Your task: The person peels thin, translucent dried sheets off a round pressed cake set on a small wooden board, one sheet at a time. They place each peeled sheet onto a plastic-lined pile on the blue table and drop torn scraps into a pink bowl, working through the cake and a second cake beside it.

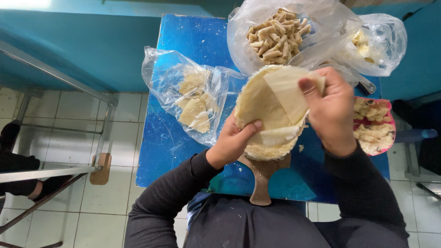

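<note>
A pale round tortilla [264, 103] is held above a stack of tortillas [268, 149] that rests on a wooden board with a handle [261, 183]. My left hand [232, 140] grips the tortilla's lower left edge, thumb on top. My right hand [330, 108] pinches the upper right edge and folds a flap of it toward the middle. Both sleeves are dark.
On the blue table [183, 41] lie a clear bag with flat dough pieces [195, 98], a bag of rolled pieces [278, 39], another clear bag [381, 43] at the far right, and a pink bowl of shredded filling [374, 126]. A metal frame [55, 73] stands to the left over tiled floor.
</note>
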